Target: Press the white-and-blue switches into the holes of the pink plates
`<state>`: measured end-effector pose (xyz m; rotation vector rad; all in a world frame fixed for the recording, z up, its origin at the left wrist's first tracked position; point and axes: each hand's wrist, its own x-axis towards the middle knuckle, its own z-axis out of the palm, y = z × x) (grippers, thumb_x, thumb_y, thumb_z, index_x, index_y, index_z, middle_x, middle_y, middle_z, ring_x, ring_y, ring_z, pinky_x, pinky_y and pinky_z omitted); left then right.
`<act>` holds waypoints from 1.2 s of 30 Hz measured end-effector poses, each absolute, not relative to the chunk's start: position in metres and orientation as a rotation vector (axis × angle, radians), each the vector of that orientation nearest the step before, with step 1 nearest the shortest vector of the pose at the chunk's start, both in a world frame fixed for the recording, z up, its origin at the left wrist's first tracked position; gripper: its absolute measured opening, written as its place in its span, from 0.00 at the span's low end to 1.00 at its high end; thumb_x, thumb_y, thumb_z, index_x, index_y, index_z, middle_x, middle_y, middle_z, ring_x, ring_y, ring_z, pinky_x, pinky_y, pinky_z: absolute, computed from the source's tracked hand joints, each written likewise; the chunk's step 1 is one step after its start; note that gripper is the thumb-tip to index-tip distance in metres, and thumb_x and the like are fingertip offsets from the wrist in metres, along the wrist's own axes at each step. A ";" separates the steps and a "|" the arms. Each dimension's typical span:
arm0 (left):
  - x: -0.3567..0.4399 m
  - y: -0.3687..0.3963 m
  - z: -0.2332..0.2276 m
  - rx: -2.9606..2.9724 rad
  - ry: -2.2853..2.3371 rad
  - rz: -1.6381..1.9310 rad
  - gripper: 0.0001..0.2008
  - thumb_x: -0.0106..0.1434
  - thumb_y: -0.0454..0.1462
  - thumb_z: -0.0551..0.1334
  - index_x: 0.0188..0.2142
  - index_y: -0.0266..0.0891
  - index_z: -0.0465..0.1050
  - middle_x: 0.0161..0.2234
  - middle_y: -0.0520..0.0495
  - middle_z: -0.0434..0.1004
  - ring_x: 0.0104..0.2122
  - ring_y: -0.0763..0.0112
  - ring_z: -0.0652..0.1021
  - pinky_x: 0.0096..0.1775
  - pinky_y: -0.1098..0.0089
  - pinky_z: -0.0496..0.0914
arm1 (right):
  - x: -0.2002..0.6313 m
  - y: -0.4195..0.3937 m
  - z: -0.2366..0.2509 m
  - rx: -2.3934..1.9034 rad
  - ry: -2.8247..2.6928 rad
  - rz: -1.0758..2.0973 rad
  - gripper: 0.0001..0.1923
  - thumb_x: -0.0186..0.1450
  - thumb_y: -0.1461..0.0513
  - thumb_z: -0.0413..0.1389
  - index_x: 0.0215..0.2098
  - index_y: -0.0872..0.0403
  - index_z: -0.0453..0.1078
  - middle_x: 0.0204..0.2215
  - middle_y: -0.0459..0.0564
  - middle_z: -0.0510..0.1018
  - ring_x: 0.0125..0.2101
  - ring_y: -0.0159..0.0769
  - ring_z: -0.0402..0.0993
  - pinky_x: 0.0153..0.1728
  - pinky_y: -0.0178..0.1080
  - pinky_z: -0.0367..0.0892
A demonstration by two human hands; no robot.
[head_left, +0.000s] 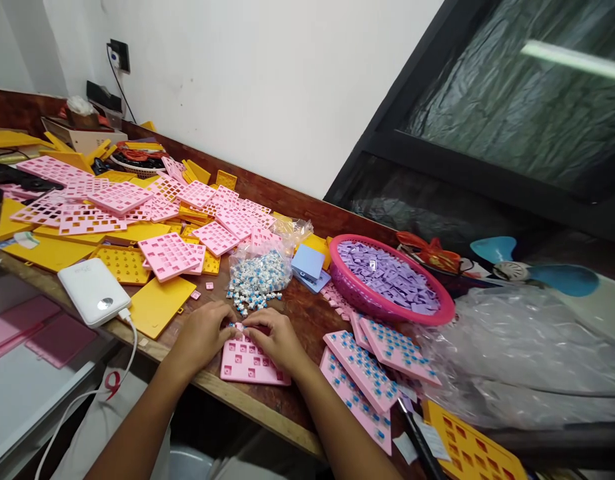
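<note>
A pink board (244,370) with rows of square recesses lies at the table's front edge. My left hand (203,335) is at its far left corner, thumb and fingers closed together. My right hand (277,339) bends over its far right part with a closed pinch, the fingertips close to those of the left. A speck of blue and white shows between the hands, but what each pinch holds is too small to make out. Just beyond them, small blue-and-white pieces (257,277) spill from a clear plastic bag (290,233).
Pink boards (120,197) and yellow boards (157,305) cover the left. A white power bank (94,291) with a cable lies near the edge. Rightward are a pink basket (447,310) of purple pieces, boards filled with blue-and-white pieces (362,370), and plastic sheeting (512,353).
</note>
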<state>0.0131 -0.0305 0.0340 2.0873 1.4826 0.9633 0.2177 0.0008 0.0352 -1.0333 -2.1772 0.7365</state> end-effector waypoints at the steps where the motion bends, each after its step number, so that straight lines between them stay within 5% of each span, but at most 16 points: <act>1: 0.014 -0.029 0.033 2.096 1.515 0.946 0.04 0.62 0.33 0.69 0.34 0.42 0.75 0.36 0.51 0.80 0.40 0.63 0.78 0.41 0.67 0.66 | 0.217 0.001 0.034 -1.043 -2.153 0.750 0.08 0.64 0.67 0.64 0.37 0.50 0.83 0.37 0.49 0.84 0.40 0.40 0.78 0.45 0.41 0.69; 15: 0.017 -0.028 0.040 2.110 1.527 0.845 0.07 0.66 0.34 0.64 0.36 0.44 0.83 0.37 0.50 0.83 0.38 0.65 0.80 0.42 0.68 0.67 | 0.214 -0.002 0.036 -1.092 -2.103 0.835 0.05 0.65 0.61 0.64 0.37 0.50 0.84 0.34 0.50 0.84 0.37 0.40 0.77 0.43 0.41 0.67; 27: 0.016 -0.036 0.045 2.163 1.587 0.789 0.08 0.66 0.33 0.62 0.36 0.43 0.82 0.38 0.47 0.80 0.44 0.61 0.78 0.45 0.65 0.68 | 0.212 -0.008 0.038 -1.072 -2.146 0.671 0.08 0.68 0.64 0.58 0.35 0.52 0.80 0.35 0.49 0.83 0.37 0.38 0.76 0.42 0.39 0.67; 32: 0.009 -0.037 0.046 2.161 1.493 0.803 0.07 0.66 0.36 0.63 0.37 0.43 0.81 0.39 0.48 0.81 0.42 0.64 0.79 0.43 0.67 0.69 | 0.207 0.007 0.032 -1.155 -2.051 0.534 0.10 0.66 0.64 0.60 0.45 0.54 0.79 0.41 0.53 0.83 0.39 0.40 0.78 0.44 0.41 0.69; 36: 0.002 -0.026 0.044 2.127 1.450 0.857 0.09 0.67 0.39 0.62 0.42 0.42 0.80 0.42 0.47 0.82 0.42 0.64 0.80 0.44 0.68 0.71 | 0.203 0.015 0.026 -1.295 -2.088 0.429 0.06 0.65 0.62 0.62 0.39 0.52 0.80 0.37 0.52 0.84 0.38 0.41 0.78 0.41 0.40 0.68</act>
